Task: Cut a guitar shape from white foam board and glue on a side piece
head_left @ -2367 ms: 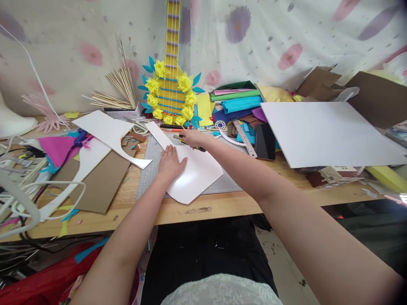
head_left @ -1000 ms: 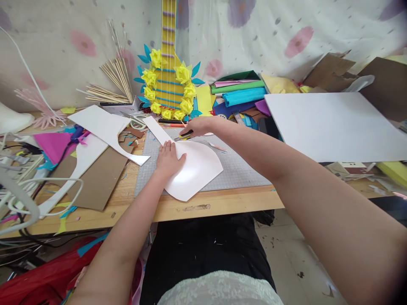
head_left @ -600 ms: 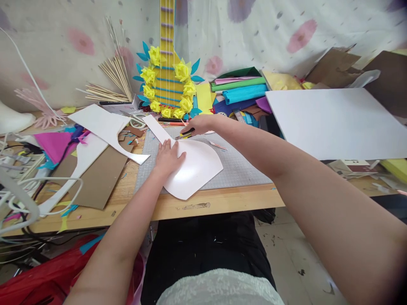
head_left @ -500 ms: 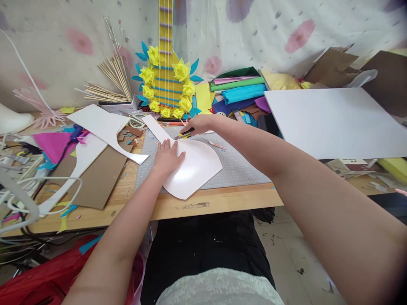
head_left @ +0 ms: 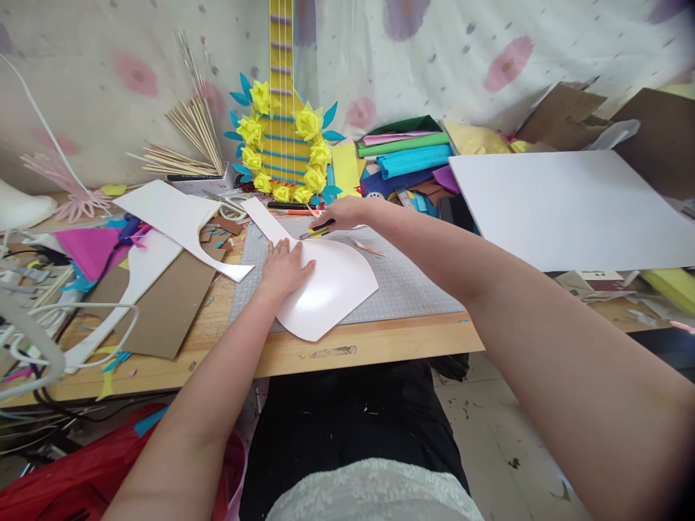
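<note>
A white foam board cutout, rounded with a narrow neck, lies on a grey cutting mat. Flat on its left side, fingers spread, my left hand presses it down. My right hand is closed around a yellow and black utility knife. The knife's tip is at the board's edge, where the neck meets the rounded body. Fingers partly cover the knife's handle. Behind the mat stands a yellow guitar-shaped craft with yellow paper flowers and blue leaves.
White board offcuts and brown cardboard lie to the left, near white cables. A large white board rests at right. Wooden sticks and rolled coloured paper are at the back.
The view has shifted very slightly. Both hands, the utility knife and the white cutout stay in almost the same place.
</note>
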{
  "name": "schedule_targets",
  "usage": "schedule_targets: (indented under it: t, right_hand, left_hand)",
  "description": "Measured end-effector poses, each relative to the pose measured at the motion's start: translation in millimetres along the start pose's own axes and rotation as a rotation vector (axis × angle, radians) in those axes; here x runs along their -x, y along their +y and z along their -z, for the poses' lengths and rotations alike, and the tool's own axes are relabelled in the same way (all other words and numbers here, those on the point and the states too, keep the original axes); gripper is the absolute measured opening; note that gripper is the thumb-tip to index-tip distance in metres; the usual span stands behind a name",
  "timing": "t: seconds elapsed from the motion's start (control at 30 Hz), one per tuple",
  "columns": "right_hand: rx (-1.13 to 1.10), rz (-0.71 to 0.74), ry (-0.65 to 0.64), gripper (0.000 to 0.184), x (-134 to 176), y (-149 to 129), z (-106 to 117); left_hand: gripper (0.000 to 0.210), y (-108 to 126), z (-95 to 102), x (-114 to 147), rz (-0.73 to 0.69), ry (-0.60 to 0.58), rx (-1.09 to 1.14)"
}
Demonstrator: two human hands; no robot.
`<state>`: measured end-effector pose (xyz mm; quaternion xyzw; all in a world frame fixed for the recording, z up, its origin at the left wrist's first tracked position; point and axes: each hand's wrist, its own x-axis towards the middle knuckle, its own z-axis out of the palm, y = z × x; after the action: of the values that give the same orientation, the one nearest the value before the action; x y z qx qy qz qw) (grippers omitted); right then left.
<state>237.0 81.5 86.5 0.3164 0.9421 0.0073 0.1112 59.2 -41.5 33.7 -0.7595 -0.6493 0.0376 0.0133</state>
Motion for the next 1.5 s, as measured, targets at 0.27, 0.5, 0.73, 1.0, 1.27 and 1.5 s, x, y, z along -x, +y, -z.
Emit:
schedule_targets:
  t: [0.27, 0.5, 0.73, 1.0, 1.27, 1.5]
  right_hand:
    - [-0.023, -0.042, -0.051, 0.052, 5, -2, 3]
    - [-0.043, -0.048, -0.033, 0.051, 10, 1, -1]
    - [-0.105, -0.076, -0.029, 0.051, 15, 10, -10]
    - [-0.138, -0.097, -0.022, 0.049, 34, 20, -18]
    - [-0.144, -0.152, -0.015, 0.051, 63, 30, -25]
    - [-0.203, -0.315, 0.058, 0.052, 72, 7, -20]
  left_hand:
    - [0.066, -1, -1.1, -1, -0.007, 0.002, -0.003]
    - [0.066, 0, 1.9, 0, -0.007, -0.011, 0.003]
    - [0.065, 0, 2.6, 0, -0.007, -0.011, -0.006]
    - [0.066, -2, 1.7, -2, -0.013, -0.017, -0.013]
    - [0.067, -2, -4.9, -2, -0.021, 0.002, -0.032]
    - [0.060, 0, -10.3, 0, -0.032, 0.021, -0.026]
